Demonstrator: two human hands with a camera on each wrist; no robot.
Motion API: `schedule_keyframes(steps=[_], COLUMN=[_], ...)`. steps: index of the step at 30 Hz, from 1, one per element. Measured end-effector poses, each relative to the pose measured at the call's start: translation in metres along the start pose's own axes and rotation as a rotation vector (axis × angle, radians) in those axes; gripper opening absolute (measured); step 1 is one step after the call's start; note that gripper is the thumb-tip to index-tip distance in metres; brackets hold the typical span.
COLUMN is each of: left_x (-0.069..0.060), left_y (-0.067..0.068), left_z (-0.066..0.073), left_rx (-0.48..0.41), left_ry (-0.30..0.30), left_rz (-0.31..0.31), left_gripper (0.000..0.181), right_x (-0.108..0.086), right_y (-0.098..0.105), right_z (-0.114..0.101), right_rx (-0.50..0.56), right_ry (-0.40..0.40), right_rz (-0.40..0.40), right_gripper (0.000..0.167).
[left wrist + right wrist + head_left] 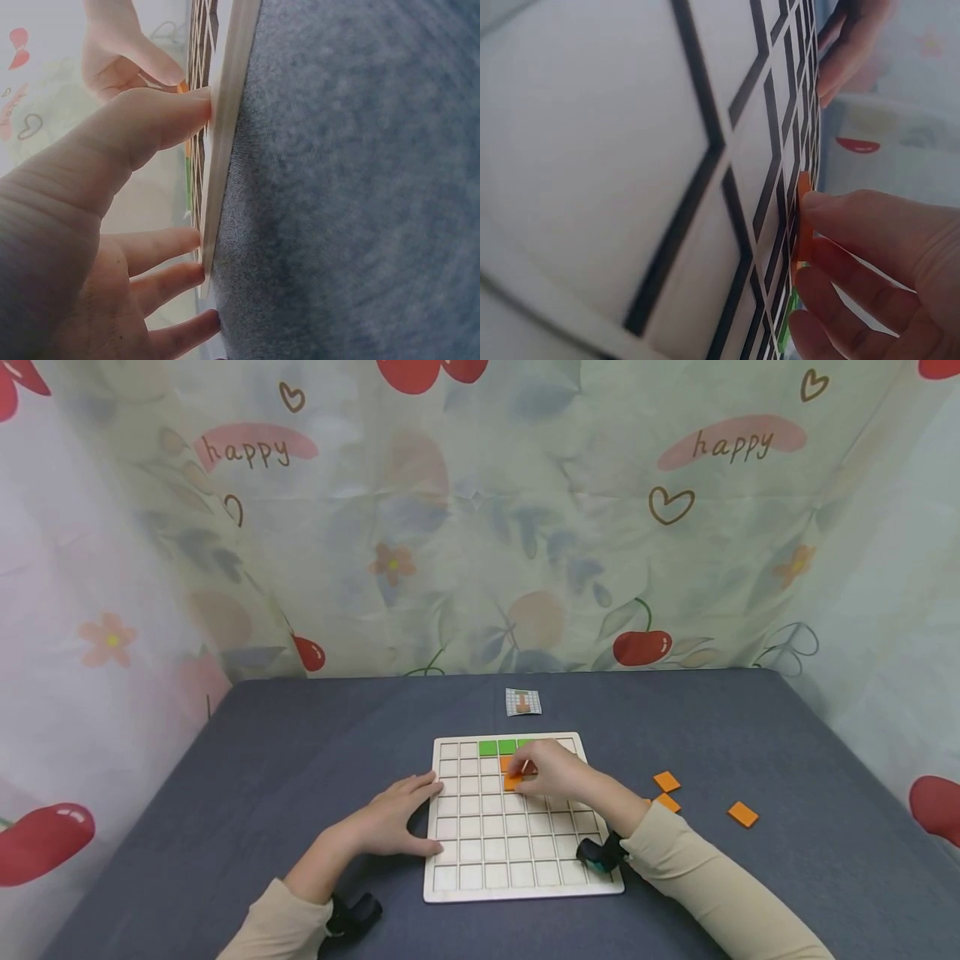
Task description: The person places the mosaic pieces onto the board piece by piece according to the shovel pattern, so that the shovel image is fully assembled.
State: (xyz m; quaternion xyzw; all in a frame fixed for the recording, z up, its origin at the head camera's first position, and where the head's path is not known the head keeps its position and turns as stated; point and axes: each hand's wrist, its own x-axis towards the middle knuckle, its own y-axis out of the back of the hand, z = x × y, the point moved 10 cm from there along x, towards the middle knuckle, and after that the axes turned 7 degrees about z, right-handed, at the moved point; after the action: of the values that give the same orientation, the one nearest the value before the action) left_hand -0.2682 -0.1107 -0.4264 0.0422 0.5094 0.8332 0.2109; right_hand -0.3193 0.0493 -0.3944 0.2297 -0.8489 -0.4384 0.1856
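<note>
A white grid board [492,850] lies on the dark cloth. Along its left edge rests my left hand [393,818], fingers spread and thumb lower down, touching the rim; the left wrist view shows this contact too. My right hand [555,772] is over the upper part of the board and pinches an orange square tile [805,225] at a cell in the third row. Just above that cell is another orange tile [506,763]. Green tiles [488,748] lie in the top row, partly covered by the right hand.
Several loose orange tiles [743,814] lie on the cloth right of the board, one partly behind the right forearm. A small picture card [522,702] lies beyond the board's far edge. A patterned curtain [480,527] hangs behind the table.
</note>
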Motion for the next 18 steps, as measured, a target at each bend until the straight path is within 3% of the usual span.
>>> schedule_keyframes(steps=[12,18], left_x=[0.001,0.000], left_y=[-0.001,0.000], left_z=[-0.002,0.000], left_rx=[-0.002,-0.009], left_ry=[0.007,-0.004], left_rz=[-0.001,0.002], left_gripper=[0.086,0.087], right_x=[0.000,-0.004], right_y=[-0.001,0.009], right_z=[-0.001,0.003], right_rx=[-0.007,0.025], right_ry=[-0.009,0.002], right_rz=[0.003,0.023], right_gripper=[0.011,0.013])
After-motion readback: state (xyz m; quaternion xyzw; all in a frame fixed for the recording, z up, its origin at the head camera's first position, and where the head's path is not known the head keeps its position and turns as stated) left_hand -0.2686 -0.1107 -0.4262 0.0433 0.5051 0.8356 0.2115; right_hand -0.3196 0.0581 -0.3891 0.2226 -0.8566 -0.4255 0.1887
